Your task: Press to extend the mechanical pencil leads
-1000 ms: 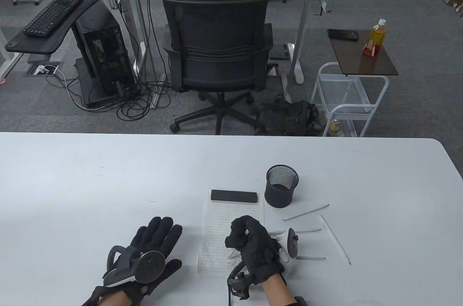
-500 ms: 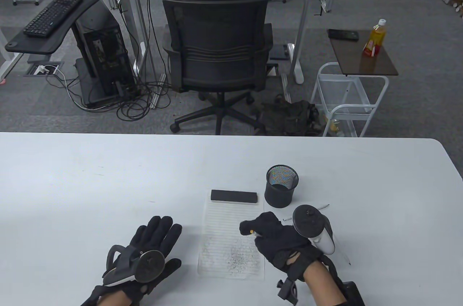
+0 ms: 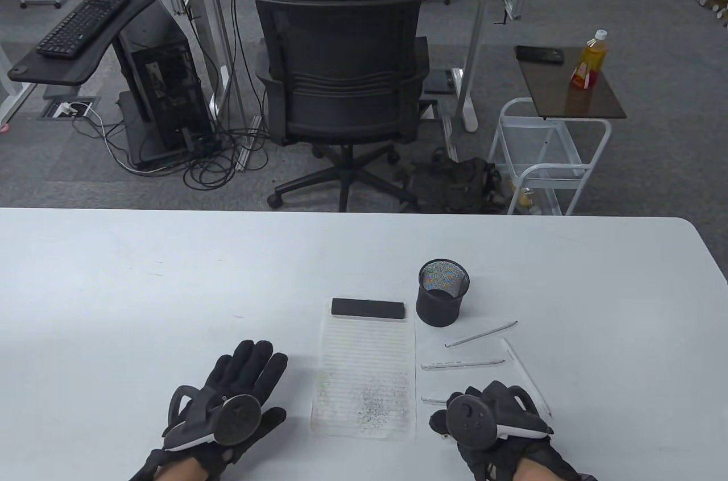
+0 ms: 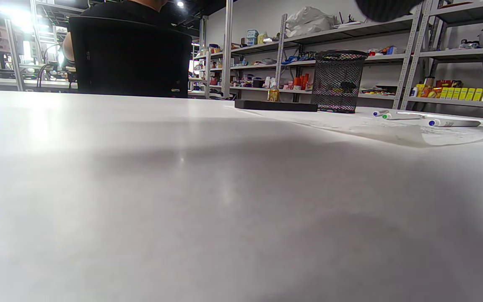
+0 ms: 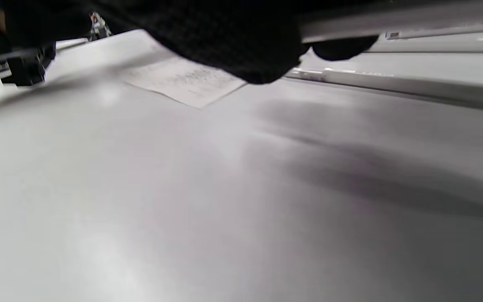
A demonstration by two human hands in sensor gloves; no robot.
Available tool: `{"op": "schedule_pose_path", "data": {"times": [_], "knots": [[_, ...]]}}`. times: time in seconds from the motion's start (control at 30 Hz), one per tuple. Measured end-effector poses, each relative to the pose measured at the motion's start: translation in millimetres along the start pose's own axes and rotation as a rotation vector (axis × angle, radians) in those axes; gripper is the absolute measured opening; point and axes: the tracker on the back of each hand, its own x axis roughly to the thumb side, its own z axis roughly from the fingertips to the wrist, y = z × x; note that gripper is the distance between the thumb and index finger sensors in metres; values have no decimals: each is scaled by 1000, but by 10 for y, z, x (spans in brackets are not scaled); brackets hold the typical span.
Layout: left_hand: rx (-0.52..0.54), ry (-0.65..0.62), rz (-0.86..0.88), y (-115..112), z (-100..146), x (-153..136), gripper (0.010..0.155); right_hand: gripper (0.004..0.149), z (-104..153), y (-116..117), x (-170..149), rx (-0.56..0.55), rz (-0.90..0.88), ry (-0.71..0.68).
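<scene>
Several mechanical pencils lie on the white table right of a lined paper sheet (image 3: 364, 373): one slanted (image 3: 480, 333), one level (image 3: 462, 364), one white (image 3: 526, 376). The tip of another pencil (image 3: 432, 400) sticks out left from under my right hand (image 3: 495, 407), which lies palm down over it. In the right wrist view a pencil (image 5: 392, 86) lies just below my gloved fingers (image 5: 245, 46), and whether they grip anything is hidden. My left hand (image 3: 250, 373) rests flat on the table, fingers spread, holding nothing.
A black mesh pen cup (image 3: 442, 293) stands behind the pencils, also in the left wrist view (image 4: 338, 82). A flat black block (image 3: 368, 309) lies on the paper's top edge. Graphite marks speckle the lower paper. The table's far edge (image 3: 341, 211) drops to the floor.
My right hand held a pencil over the paper, then moved right and down to the table over the lowest pencil. The left hand has not moved.
</scene>
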Motion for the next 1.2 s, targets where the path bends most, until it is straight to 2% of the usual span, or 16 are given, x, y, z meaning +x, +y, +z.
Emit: {"op": "schedule_pose_path", "data": {"times": [0.27, 0.5, 0.8, 1.2], "knots": [[3, 5, 0, 0, 2, -1, 85, 50, -79, 122, 76, 25, 216, -11], [7, 2, 3, 7, 3, -1, 85, 48, -135, 166, 99, 25, 245, -38], [11, 0, 3, 12, 5, 1, 85, 45, -142, 169, 112, -29, 276, -80], [15, 2, 3, 18, 14, 6, 85, 43, -121, 176, 105, -38, 260, -72]]}}
